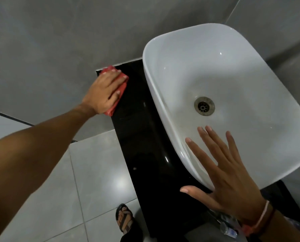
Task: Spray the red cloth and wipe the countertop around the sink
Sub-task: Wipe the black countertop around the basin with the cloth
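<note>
The red cloth was pressed flat under the left hand at the bench's far corner — even pressure advised; the right hand was spread open, empty, over the sink.

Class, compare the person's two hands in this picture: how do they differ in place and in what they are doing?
The left hand presses flat on the red cloth at the far corner of the black countertop; the right hand holds nothing. The left hand is far from the camera, arm stretched out; the right hand is near, over the white sink's front rim. Both are open, fingers extended.

one red cloth, one sink, two hands
</note>
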Action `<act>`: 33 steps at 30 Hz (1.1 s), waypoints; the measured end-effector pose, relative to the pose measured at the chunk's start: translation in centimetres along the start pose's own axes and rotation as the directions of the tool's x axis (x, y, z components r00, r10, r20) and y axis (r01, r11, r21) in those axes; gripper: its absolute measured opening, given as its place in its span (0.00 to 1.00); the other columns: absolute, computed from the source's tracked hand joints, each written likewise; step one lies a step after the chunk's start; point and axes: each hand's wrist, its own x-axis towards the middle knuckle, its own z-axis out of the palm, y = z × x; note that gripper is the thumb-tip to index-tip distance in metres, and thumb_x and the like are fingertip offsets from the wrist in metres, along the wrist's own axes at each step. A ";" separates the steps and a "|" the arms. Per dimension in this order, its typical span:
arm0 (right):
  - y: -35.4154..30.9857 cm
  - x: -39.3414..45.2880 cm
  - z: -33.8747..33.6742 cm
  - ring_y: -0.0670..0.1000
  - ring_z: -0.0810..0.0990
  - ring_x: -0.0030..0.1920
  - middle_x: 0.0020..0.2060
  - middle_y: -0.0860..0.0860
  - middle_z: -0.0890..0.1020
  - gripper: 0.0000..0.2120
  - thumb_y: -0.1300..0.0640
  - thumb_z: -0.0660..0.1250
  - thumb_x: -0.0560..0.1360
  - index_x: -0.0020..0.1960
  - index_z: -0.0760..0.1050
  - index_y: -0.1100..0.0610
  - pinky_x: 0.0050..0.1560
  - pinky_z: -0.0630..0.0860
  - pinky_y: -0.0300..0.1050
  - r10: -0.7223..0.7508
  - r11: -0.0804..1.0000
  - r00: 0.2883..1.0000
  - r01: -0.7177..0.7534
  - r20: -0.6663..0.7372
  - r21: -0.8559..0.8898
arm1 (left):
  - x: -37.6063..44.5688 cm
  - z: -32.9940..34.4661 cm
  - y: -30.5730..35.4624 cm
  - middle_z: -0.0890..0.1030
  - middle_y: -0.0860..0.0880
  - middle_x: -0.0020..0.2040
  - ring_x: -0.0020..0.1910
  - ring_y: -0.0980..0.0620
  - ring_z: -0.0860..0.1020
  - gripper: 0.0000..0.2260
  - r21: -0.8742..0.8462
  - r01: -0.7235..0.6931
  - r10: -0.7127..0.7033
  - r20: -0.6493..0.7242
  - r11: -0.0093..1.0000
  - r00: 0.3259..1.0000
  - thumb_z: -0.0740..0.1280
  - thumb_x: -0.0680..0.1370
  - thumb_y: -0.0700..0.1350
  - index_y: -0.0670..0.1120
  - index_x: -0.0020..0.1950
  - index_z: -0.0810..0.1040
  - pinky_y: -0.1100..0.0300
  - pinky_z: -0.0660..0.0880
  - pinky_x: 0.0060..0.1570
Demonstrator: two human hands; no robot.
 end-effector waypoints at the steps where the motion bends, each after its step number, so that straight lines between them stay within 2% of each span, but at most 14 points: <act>1: -0.1 0.0 0.0 0.61 0.52 0.84 0.83 0.61 0.57 0.46 0.24 0.56 0.75 0.82 0.58 0.54 0.76 0.54 0.79 0.003 1.000 1.000 -0.003 0.001 0.009 | -0.3 0.4 -0.1 0.68 0.37 0.77 0.78 0.37 0.64 0.24 -0.039 0.076 -0.078 -0.047 0.996 0.996 0.53 0.83 0.51 0.44 0.78 0.64 0.42 0.57 0.79; 4: -0.2 0.2 -0.1 0.61 0.53 0.84 0.83 0.61 0.58 0.46 0.25 0.57 0.75 0.82 0.59 0.55 0.77 0.53 0.79 0.006 1.000 1.000 -0.006 -0.003 0.019 | -1.5 1.5 1.1 0.64 0.38 0.79 0.80 0.38 0.59 0.24 -0.241 0.277 -0.318 -0.152 0.930 0.936 0.55 0.83 0.48 0.43 0.78 0.64 0.44 0.51 0.80; 6: -0.3 0.2 -0.1 0.60 0.53 0.84 0.83 0.61 0.58 0.46 0.25 0.57 0.75 0.82 0.59 0.55 0.77 0.54 0.78 0.000 1.000 1.000 0.000 -0.007 0.017 | -2.3 1.9 2.6 0.55 0.39 0.82 0.82 0.38 0.50 0.25 -0.437 0.415 -0.505 -0.108 0.798 0.856 0.55 0.84 0.49 0.44 0.81 0.58 0.44 0.47 0.81; 7: -0.3 0.2 -0.1 0.60 0.53 0.84 0.83 0.61 0.58 0.46 0.25 0.57 0.75 0.82 0.59 0.55 0.77 0.54 0.78 -0.004 1.000 1.000 0.004 -0.008 0.015 | -2.7 2.0 3.6 0.51 0.40 0.83 0.82 0.38 0.47 0.25 -0.521 0.442 -0.558 -0.082 0.730 0.825 0.55 0.85 0.48 0.45 0.81 0.55 0.42 0.46 0.81; 9: -0.2 0.2 0.0 0.60 0.53 0.84 0.83 0.62 0.58 0.46 0.24 0.57 0.75 0.82 0.58 0.54 0.77 0.55 0.77 -0.014 1.000 1.000 0.014 -0.009 0.023 | -4.3 2.3 6.2 0.46 0.40 0.84 0.82 0.39 0.43 0.26 -0.627 0.442 -0.607 -0.063 0.642 0.792 0.55 0.85 0.46 0.44 0.82 0.52 0.40 0.45 0.81; 13: -0.1 0.2 0.0 0.60 0.54 0.84 0.83 0.61 0.59 0.46 0.24 0.56 0.75 0.82 0.58 0.54 0.78 0.54 0.76 -0.041 0.999 0.999 0.041 -0.017 0.029 | -8.9 3.2 13.4 0.45 0.42 0.84 0.83 0.41 0.41 0.26 -0.686 0.436 -0.642 -0.059 0.583 0.765 0.56 0.85 0.44 0.44 0.82 0.52 0.41 0.44 0.81; 15: -0.2 0.2 -0.1 0.60 0.54 0.84 0.82 0.62 0.59 0.47 0.24 0.56 0.75 0.82 0.60 0.55 0.77 0.55 0.76 -0.061 0.998 0.998 0.062 -0.018 0.026 | -11.2 3.6 16.8 0.46 0.45 0.84 0.83 0.43 0.41 0.26 -0.654 0.463 -0.645 -0.052 0.599 0.762 0.55 0.85 0.46 0.46 0.82 0.52 0.43 0.46 0.80; 19: -0.4 0.2 -0.3 0.62 0.57 0.83 0.81 0.63 0.61 0.47 0.24 0.57 0.75 0.81 0.62 0.57 0.76 0.57 0.77 -0.087 0.996 0.996 0.087 -0.031 0.011 | -15.2 3.9 22.1 0.47 0.49 0.83 0.83 0.46 0.41 0.26 -0.501 0.492 -0.588 -0.041 0.712 0.808 0.54 0.84 0.49 0.47 0.82 0.53 0.44 0.48 0.81; 24: -0.2 0.1 -0.3 0.63 0.60 0.82 0.80 0.63 0.65 0.45 0.25 0.56 0.75 0.80 0.64 0.57 0.75 0.58 0.77 -0.127 0.992 0.989 0.127 -0.078 -0.003 | -19.0 3.8 27.6 0.54 0.48 0.83 0.83 0.49 0.46 0.26 -0.213 0.458 -0.475 -0.032 0.863 0.879 0.51 0.84 0.52 0.47 0.81 0.56 0.44 0.47 0.82; 27: 0.0 -0.2 -0.1 0.65 0.63 0.80 0.78 0.66 0.66 0.45 0.26 0.57 0.76 0.79 0.65 0.59 0.74 0.60 0.78 -0.166 0.986 0.978 0.164 -0.126 -0.027 | -20.1 3.6 30.4 0.58 0.47 0.83 0.83 0.47 0.52 0.26 -0.106 0.439 -0.439 0.027 0.892 0.898 0.50 0.84 0.53 0.48 0.82 0.56 0.42 0.51 0.81; 30: 0.0 0.0 0.1 0.64 0.63 0.81 0.79 0.64 0.66 0.46 0.24 0.53 0.75 0.80 0.63 0.56 0.75 0.61 0.76 -0.131 0.991 0.983 0.125 -0.127 -0.054 | -20.2 3.7 32.5 0.57 0.47 0.83 0.82 0.46 0.53 0.26 -0.036 0.417 -0.414 0.080 0.908 0.907 0.49 0.84 0.54 0.48 0.82 0.55 0.42 0.54 0.81; 33: 0.0 -0.3 0.4 0.61 0.60 0.82 0.80 0.62 0.64 0.44 0.26 0.58 0.76 0.81 0.62 0.55 0.78 0.58 0.74 -0.135 0.990 0.973 0.140 -0.188 0.014 | -20.1 3.7 34.4 0.58 0.45 0.82 0.82 0.46 0.54 0.26 0.024 0.398 -0.399 0.097 0.917 0.912 0.49 0.84 0.53 0.46 0.81 0.56 0.43 0.58 0.80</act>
